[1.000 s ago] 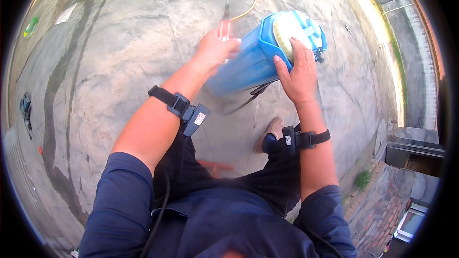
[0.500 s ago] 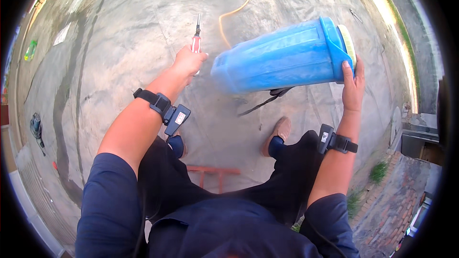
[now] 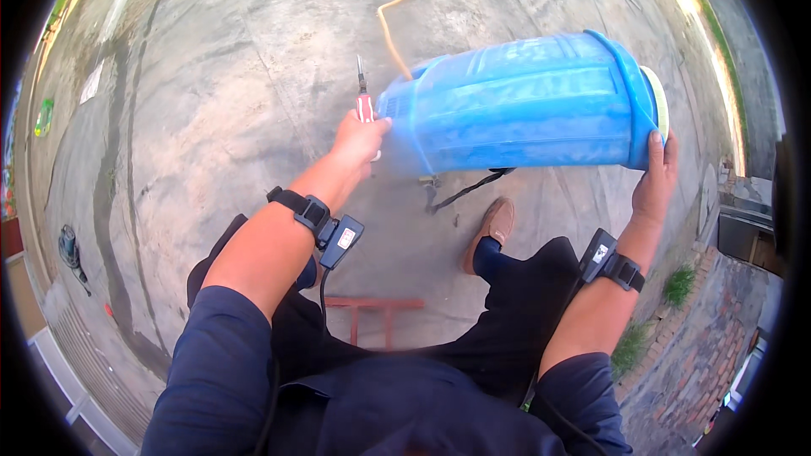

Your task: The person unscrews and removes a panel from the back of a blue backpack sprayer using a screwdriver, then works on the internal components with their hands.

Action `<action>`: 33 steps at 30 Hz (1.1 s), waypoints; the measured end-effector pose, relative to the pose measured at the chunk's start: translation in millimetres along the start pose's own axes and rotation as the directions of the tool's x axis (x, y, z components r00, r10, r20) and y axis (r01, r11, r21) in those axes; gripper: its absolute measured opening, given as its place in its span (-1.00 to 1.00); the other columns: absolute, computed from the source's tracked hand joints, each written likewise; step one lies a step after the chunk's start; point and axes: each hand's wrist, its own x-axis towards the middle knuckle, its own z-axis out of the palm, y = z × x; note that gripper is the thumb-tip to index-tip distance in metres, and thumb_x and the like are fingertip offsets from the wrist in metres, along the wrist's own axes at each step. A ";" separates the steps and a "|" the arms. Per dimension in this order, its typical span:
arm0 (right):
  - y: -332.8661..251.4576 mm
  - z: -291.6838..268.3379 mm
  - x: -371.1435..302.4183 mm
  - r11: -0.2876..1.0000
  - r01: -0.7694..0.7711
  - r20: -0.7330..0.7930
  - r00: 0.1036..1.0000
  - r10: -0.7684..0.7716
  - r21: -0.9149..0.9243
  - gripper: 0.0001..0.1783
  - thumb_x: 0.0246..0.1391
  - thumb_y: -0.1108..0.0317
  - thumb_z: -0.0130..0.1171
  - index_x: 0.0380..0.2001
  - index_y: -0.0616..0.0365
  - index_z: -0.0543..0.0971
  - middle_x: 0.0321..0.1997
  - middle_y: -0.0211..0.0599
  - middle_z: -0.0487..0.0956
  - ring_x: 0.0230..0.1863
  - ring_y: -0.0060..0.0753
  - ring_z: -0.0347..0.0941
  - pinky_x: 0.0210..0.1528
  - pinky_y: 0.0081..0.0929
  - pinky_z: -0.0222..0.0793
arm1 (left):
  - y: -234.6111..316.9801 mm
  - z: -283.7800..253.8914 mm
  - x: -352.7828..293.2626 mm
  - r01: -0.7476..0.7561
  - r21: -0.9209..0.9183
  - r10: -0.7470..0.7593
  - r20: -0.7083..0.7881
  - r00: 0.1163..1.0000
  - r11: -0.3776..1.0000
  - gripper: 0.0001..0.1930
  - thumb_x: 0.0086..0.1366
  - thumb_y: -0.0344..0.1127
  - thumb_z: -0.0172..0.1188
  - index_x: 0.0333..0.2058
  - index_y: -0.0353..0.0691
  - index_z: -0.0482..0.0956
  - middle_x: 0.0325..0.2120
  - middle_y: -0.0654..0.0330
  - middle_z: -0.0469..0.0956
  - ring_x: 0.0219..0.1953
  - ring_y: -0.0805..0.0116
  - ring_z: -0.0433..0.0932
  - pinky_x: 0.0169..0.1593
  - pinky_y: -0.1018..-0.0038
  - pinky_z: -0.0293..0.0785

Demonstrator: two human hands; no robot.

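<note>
1. Compared with a second ago, the blue tank [image 3: 524,105] has swung lengthwise across the person's front, its yellowish lid [image 3: 658,103] pointing right; the left hand [image 3: 359,137] is now just beside its left end.
2. The left fingers are wrapped around a red-handled tool [image 3: 364,108], tip pointing far; the right hand [image 3: 653,186] grips the tank's lid end, thumb on the rim.
3. Open floor [image 3: 236,118] stretches left; a yellow hose [image 3: 386,25] runs far, and a red frame [image 3: 376,304] stands near.
4. The tank's contents are hidden behind its walls.
</note>
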 end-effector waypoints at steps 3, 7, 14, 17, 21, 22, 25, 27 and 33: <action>5.7 6.8 5.3 0.986 -0.046 -0.073 0.996 0.058 0.160 -0.53 0.36 0.13 0.23 0.13 0.29 0.57 0.01 -0.29 0.63 0.05 -0.48 0.49 0.21 -0.46 0.31 | 7.8 -5.9 12.7 -0.115 -0.019 0.114 -0.044 0.992 0.993 -0.77 0.24 -0.40 0.37 -0.20 -0.16 0.49 -0.35 0.28 0.52 -0.35 0.45 0.44 -0.25 0.43 0.37; 20.5 1.1 13.3 0.936 -0.121 -0.128 0.977 0.171 0.330 -0.53 0.35 0.13 0.25 0.07 0.35 0.61 -0.01 -0.26 0.64 0.00 -0.48 0.52 0.15 -0.43 0.40 | 50.6 -15.8 3.6 -0.198 -0.017 0.196 -0.066 0.978 0.980 -0.79 0.19 -0.44 0.38 -0.27 -0.13 0.52 -0.41 0.34 0.49 -0.38 0.50 0.42 -0.27 0.47 0.33; 23.6 47.0 11.8 0.845 -0.340 0.003 0.928 0.372 0.413 -0.50 0.39 0.10 0.18 0.06 0.40 0.61 0.06 -0.16 0.63 0.05 -0.37 0.53 0.17 -0.36 0.41 | 96.3 -75.1 -2.8 -0.341 0.199 0.365 -0.103 0.925 0.919 -0.80 0.17 -0.44 0.38 -0.29 -0.20 0.52 -0.44 0.29 0.51 -0.42 0.46 0.45 -0.34 0.42 0.38; 23.3 71.6 8.9 0.800 -0.428 0.033 0.889 0.457 0.420 -0.44 0.39 0.08 0.17 0.13 0.44 0.55 0.15 -0.03 0.60 0.11 -0.23 0.53 0.24 -0.27 0.39 | 113.7 -100.9 -5.3 -0.366 0.248 0.398 -0.096 0.912 0.897 -0.80 0.16 -0.40 0.38 -0.28 -0.20 0.54 -0.45 0.30 0.52 -0.44 0.49 0.43 -0.38 0.43 0.35; 35.2 104.7 5.4 0.720 -0.521 0.116 0.839 0.532 0.458 -0.37 0.36 0.06 0.21 0.20 0.46 0.49 0.24 0.06 0.54 0.19 -0.15 0.50 0.29 -0.19 0.35 | 133.1 -122.8 -17.4 -0.399 0.300 0.449 -0.118 0.886 0.867 -0.81 0.17 -0.38 0.37 -0.29 -0.19 0.53 -0.46 0.32 0.51 -0.46 0.50 0.42 -0.41 0.44 0.31; 35.0 109.5 5.8 0.697 -0.539 0.126 0.824 0.552 0.472 -0.37 0.34 0.07 0.24 0.19 0.46 0.50 0.27 0.08 0.52 0.21 -0.15 0.48 0.30 -0.20 0.35 | 134.6 -125.4 -18.0 -0.413 0.316 0.466 -0.111 0.878 0.854 -0.81 0.17 -0.37 0.37 -0.30 -0.19 0.53 -0.47 0.33 0.50 -0.47 0.50 0.42 -0.41 0.45 0.30; 48.6 122.8 7.4 0.634 -0.607 0.202 0.779 0.594 0.479 -0.36 0.36 0.08 0.20 0.23 0.47 0.46 0.34 0.11 0.47 0.30 -0.07 0.43 0.37 -0.16 0.28 | 133.4 -129.0 -20.3 -0.408 0.321 0.469 -0.143 0.872 0.855 -0.83 0.17 -0.37 0.36 -0.32 -0.17 0.53 -0.48 0.34 0.50 -0.48 0.51 0.41 -0.41 0.45 0.30; 67.1 130.4 7.2 0.603 -0.638 0.244 0.757 0.607 0.478 -0.34 0.38 0.06 0.17 0.27 0.46 0.42 0.37 0.10 0.44 0.34 -0.05 0.39 0.40 -0.14 0.23 | 133.5 -131.7 -17.0 -0.408 0.326 0.470 -0.140 0.871 0.853 -0.83 0.16 -0.38 0.37 -0.33 -0.16 0.53 -0.48 0.34 0.50 -0.48 0.51 0.41 -0.41 0.45 0.30; 59.1 154.6 13.0 0.570 -0.662 0.242 0.729 0.640 0.487 -0.36 0.38 0.06 0.18 0.25 0.42 0.43 0.36 0.01 0.44 0.33 -0.11 0.38 0.42 -0.17 0.21 | 134.2 -139.5 -28.8 -0.411 0.292 0.478 -0.214 0.852 0.864 -0.84 0.18 -0.36 0.39 -0.31 -0.16 0.57 -0.47 0.36 0.51 -0.47 0.53 0.41 -0.39 0.47 0.30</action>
